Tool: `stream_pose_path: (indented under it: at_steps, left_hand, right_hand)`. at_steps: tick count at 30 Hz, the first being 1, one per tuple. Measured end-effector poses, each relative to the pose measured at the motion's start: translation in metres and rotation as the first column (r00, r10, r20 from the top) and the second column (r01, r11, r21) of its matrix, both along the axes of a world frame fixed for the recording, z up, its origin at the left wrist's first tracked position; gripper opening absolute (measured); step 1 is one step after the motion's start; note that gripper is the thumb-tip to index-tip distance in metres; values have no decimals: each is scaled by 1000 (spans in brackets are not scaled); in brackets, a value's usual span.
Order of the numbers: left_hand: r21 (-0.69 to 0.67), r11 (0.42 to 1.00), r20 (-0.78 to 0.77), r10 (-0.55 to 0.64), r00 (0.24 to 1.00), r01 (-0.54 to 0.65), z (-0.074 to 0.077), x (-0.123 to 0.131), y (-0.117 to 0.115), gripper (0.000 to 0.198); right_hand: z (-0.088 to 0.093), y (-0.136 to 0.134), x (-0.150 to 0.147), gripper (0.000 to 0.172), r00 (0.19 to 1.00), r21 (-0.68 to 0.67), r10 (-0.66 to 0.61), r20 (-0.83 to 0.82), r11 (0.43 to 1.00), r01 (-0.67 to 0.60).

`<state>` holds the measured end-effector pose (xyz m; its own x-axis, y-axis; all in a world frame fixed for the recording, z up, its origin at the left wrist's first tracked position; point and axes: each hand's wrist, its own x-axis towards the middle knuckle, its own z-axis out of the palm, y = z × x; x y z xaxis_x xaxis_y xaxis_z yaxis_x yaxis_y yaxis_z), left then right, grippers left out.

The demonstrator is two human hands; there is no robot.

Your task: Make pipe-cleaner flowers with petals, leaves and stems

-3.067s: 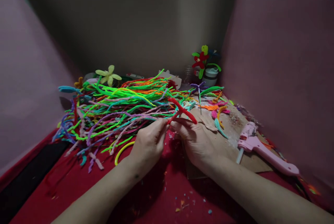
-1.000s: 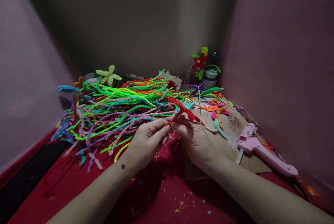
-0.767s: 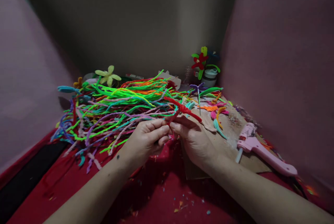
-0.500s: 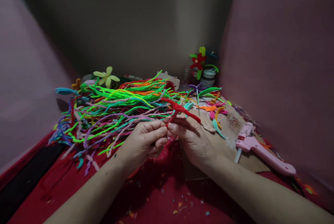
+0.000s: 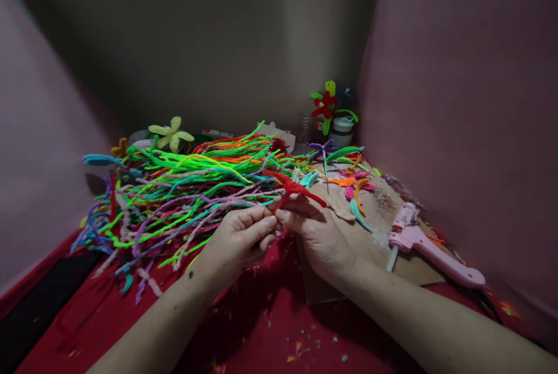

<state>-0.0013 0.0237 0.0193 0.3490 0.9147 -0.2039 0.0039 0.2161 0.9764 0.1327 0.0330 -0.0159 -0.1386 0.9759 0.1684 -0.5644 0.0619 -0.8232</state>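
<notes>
Both my hands meet over the front of the red cloth, holding a red pipe cleaner piece (image 5: 294, 187) whose arms spread out above the fingers. My left hand (image 5: 244, 234) pinches its lower end between thumb and fingers. Right beside it, my right hand (image 5: 311, 231) grips the same piece, thumb tip close to the left thumb. The fingers partly hide the lower part of the red piece. Behind the hands lies a big heap of loose pipe cleaners (image 5: 196, 173) in green, orange, pink and purple.
A pink glue gun (image 5: 429, 249) lies on a cardboard sheet (image 5: 322, 284) at the right. Several pipe cleaner petals and a purple flower (image 5: 321, 147) are behind it. A yellow flower (image 5: 173, 134) and a lidded cup (image 5: 342, 128) stand at the back. Scraps dot the red cloth (image 5: 270, 339).
The view has shifted a little, so most things sit slightly further left. Both hands keep their hold on the red pipe cleaner piece, with barely any movement of the fingers.
</notes>
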Motion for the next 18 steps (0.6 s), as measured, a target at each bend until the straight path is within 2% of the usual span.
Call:
stream_pose_path:
  at_steps: [5, 10, 15, 18]
  left_hand:
    - [27, 1000, -31, -14, 999, 15, -1, -2, 1, 27]
    - [51, 998, -82, -40, 996, 45, -2, -1, 2, 20]
    - [-32, 999, 13, -34, 999, 34, -11, -3, 7, 28]
    - [-59, 996, -19, -70, 997, 69, -15, -4, 11, 32]
  right_hand:
    - [4, 0, -1, 8, 999, -41, 1, -42, 999, -3]
    - [0, 2, -2, 11, 990, -134, 6, -138, 991, -25]
    - [-5, 5, -4, 14, 979, -184, 16, -201, 981, -53]
    - [-7, 7, -4, 19, 976, -194, 7, -217, 980, -50]
